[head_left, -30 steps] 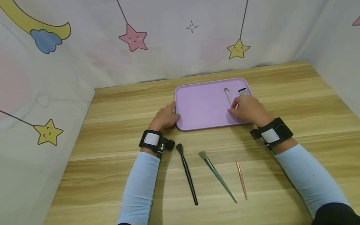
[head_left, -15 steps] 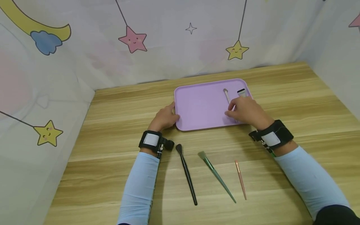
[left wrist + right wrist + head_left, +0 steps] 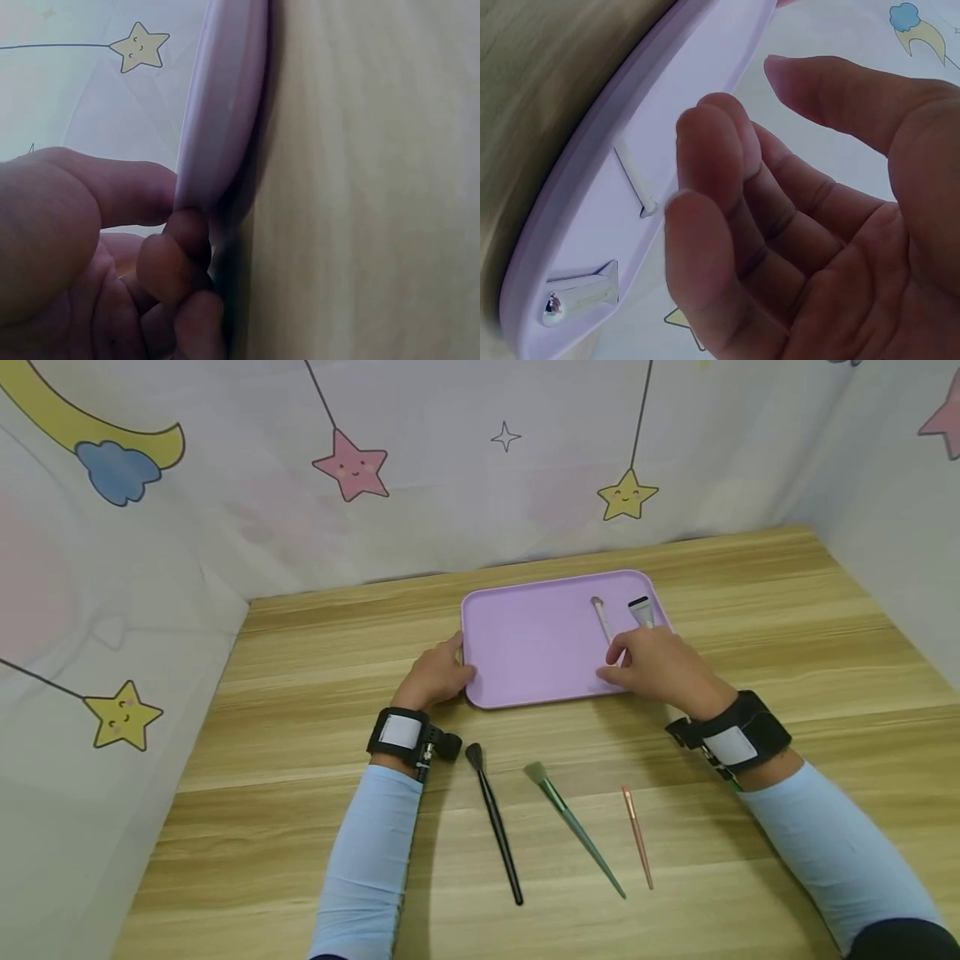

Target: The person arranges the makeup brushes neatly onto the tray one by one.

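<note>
Our left hand point(image 3: 433, 675) pinches the tray point(image 3: 536, 635); our right hand point(image 3: 663, 668), thumb and fingers apart, hovers near its white brush point(image 3: 602, 617) and tube point(image 3: 642, 612). 3 brushes point(image 3: 576, 827) lie on the table point(image 3: 315, 710).

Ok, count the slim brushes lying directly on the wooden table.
3, in front of the purple rectangular tray: a black brush left, a green brush in the middle, a copper-pink brush right. The forearms might hide others.

In front of the lilac tray point(image 3: 592, 229), right hand point(image 3: 832, 255), fingers loosely bent, thumb apart from them. Inside the tray, slender white brush point(image 3: 634, 177) and, apart from it, flat-ended tube point(image 3: 585, 294) with shiny domed tip. Outside the tray, tabletop point(image 3: 540, 75) and pale backdrop point(image 3: 840, 30).
</note>
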Demonstrator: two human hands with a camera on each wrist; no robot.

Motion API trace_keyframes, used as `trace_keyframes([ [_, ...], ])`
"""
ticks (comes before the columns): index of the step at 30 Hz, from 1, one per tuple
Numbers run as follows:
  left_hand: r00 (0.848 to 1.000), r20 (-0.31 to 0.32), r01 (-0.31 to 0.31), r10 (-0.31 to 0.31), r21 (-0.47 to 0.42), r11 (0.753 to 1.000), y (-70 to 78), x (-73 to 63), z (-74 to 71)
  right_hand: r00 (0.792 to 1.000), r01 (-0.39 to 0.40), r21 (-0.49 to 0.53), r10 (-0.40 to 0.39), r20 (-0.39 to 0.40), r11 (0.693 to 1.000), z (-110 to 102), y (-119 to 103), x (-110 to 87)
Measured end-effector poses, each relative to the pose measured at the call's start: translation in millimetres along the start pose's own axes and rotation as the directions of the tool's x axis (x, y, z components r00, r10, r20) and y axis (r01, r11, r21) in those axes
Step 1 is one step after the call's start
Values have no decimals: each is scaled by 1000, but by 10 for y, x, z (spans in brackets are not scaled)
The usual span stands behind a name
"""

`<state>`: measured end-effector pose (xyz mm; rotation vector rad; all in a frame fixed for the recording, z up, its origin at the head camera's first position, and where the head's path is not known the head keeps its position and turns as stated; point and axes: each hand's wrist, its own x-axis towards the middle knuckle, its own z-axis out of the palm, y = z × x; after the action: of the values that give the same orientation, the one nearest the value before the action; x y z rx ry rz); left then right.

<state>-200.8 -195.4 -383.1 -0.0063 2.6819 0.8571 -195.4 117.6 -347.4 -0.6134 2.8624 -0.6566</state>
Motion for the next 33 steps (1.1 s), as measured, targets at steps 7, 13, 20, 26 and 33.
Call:
trace_keyframes([
  [7, 1000, 7, 5, -5, -18, 1000, -12, -9, 3, 999, 33, -17, -34, -14, 999, 19, -8, -27],
  [13, 1000, 9, 7, -7, -20, 1000, -12, -8, 3, 999, 47, -18, -47, 2, 999, 9, -37, -51],
  [20, 1000, 7, 2, -2, -21, 1000, -2, -2, -5, 998, 57, -10, -57, 41, 998, -19, -67, -85],
  [26, 1000, 6, 19, -18, -25, 1000, -11, 0, -6, 997, 50, 7, -51, 62, 999, -17, -71, -101],
  [33, 1000, 5, 12, -12, -32, 999, -12, -3, 2, 997, 44, 19, -45, 70, 999, -8, -74, -127],
])
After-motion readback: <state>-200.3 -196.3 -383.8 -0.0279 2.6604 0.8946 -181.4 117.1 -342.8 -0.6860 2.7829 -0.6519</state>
